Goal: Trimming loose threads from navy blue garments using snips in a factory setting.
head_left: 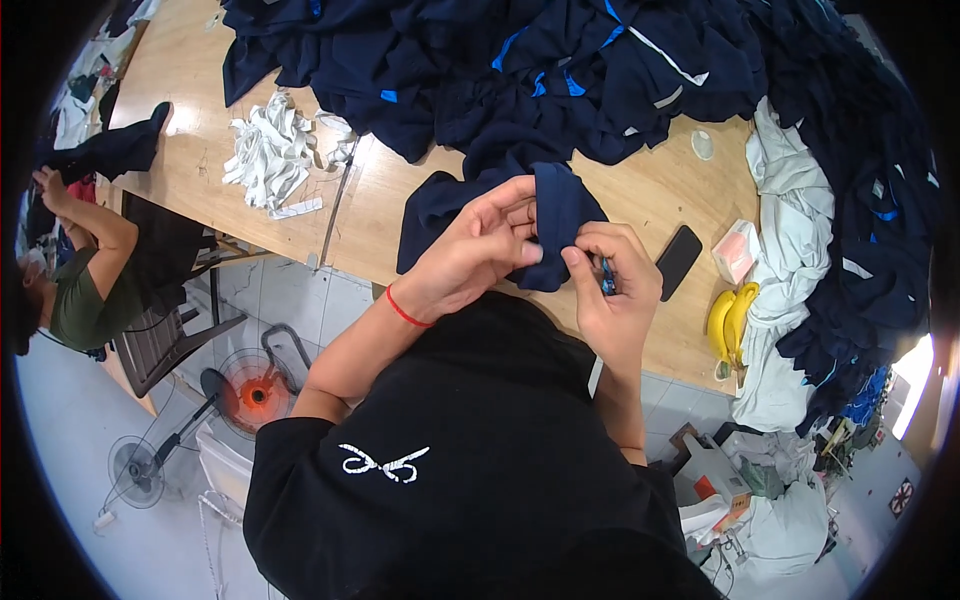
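The navy cloth (560,210) is held between both hands near the surface's (368,215) six o'clock edge. The left hand (468,248) grips its folded band from nine o'clock; the right hand (622,292) pinches it from four o'clock, a partly hidden blue item (607,276) at its fingers. From the cloth, the navy pile (450,75) lies at twelve, white strips (268,155) at nine, the phone (680,263) and bananas (738,322) at four.

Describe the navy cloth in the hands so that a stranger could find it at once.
Start at the wooden table, where a big navy heap covers the far side. Nearer, find the left hand and right hand. Between them is the navy cloth: unlike the heap, held.
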Tool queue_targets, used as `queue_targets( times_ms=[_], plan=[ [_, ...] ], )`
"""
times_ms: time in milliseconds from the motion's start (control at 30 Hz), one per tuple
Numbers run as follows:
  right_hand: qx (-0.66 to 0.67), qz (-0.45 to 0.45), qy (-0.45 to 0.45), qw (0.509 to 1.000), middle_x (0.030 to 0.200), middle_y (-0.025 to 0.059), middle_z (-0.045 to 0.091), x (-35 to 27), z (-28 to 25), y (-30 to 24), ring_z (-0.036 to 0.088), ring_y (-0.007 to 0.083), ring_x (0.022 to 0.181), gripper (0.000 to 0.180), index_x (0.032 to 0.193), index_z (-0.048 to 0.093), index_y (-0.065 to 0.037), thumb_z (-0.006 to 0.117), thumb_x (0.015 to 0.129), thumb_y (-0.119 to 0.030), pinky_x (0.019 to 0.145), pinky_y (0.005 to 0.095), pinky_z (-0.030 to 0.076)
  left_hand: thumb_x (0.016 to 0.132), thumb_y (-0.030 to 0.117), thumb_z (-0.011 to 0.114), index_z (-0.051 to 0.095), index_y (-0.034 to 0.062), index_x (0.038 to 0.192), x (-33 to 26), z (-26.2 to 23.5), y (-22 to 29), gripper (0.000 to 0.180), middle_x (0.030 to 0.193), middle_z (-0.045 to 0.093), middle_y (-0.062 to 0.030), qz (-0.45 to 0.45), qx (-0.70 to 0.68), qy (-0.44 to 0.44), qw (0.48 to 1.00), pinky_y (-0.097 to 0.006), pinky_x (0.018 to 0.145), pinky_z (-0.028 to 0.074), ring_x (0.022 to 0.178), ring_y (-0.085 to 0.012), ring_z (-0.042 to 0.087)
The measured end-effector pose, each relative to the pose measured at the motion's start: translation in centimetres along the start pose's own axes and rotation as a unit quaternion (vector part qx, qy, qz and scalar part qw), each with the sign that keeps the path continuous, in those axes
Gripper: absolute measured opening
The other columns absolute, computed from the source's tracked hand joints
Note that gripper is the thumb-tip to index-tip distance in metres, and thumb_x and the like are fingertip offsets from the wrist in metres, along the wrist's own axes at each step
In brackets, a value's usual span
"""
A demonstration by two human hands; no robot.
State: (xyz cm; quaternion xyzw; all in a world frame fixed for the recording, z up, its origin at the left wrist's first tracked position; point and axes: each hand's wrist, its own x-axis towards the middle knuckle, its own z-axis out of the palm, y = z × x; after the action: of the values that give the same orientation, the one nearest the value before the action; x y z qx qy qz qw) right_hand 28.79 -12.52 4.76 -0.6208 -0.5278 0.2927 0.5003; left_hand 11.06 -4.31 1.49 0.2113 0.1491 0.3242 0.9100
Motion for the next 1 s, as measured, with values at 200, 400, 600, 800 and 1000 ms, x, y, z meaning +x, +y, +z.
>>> queue_targets(
  times_ms=[200,400,600,800,1000],
  plan=[
    [-0.052,-0.087,-0.048,0.994,0.099,0.0109,0.07,0.2,-1.6,-0.2,0.068,0.0214,0.08,0.027,0.097,0.068,0.002,0.071,0.075,0.017,0.069,0.0267,0.053,0.105,0.003,0.064,0.064,0.002,0.135,1.4,-0.4,-0.1,0.03,0.127,0.071,-0.0061,0.014,-0.081,0.05,0.995,-0.034,0.107,0.054,0.124,-0.0158,0.064],
    [-0.058,-0.095,-0.039,0.993,0.102,0.0108,0.072,0.9,-2.4,-0.2,0.068,0.0167,0.078,0.027,0.103,0.075,0.0,0.077,0.078,0.011,0.068,0.025,0.052,0.1,0.003,0.075,0.074,0.0015,0.109,0.6,1.2,0.0,0.01,0.093,0.071,0.0001,0.025,0.085,0.133,0.987,-0.02,0.074,0.054,0.082,-0.0045,0.065],
    [-0.06,-0.077,0.044,0.994,0.097,0.009,0.073,1.9,0.1,-1.9,0.063,0.0108,0.077,0.02,0.106,0.079,-0.001,0.084,0.087,0.002,0.064,0.022,0.046,0.099,0.002,0.076,0.074,-0.0018,0.103,-0.5,3.0,0.9,0.006,0.092,0.07,0.0025,0.058,0.235,0.097,0.965,-0.019,0.073,0.051,0.081,-0.0017,0.062],
    [0.113,0.002,0.104,0.988,0.091,0.0036,0.068,1.4,-1.9,1.9,0.05,0.0055,0.069,0.008,0.1,0.067,0.002,0.073,0.095,0.005,0.062,0.0205,0.038,0.098,0.001,0.076,0.076,-0.0022,0.115,-1.1,0.0,0.2,0.017,0.094,0.072,0.0017,0.042,0.256,0.065,0.964,-0.02,0.077,0.053,0.086,-0.0032,0.065],
    [0.0,0.071,0.195,0.978,0.103,0.0068,0.074,2.9,-2.8,1.1,0.048,0.0033,0.067,0.027,0.129,0.068,0.003,0.068,0.103,-0.003,0.061,0.0174,0.036,0.099,-0.006,0.068,0.058,0.0009,0.146,-0.3,0.5,0.8,0.048,0.123,0.073,-0.0081,0.013,0.087,0.078,0.993,-0.03,0.091,0.063,0.106,-0.014,0.073]
  ],
)
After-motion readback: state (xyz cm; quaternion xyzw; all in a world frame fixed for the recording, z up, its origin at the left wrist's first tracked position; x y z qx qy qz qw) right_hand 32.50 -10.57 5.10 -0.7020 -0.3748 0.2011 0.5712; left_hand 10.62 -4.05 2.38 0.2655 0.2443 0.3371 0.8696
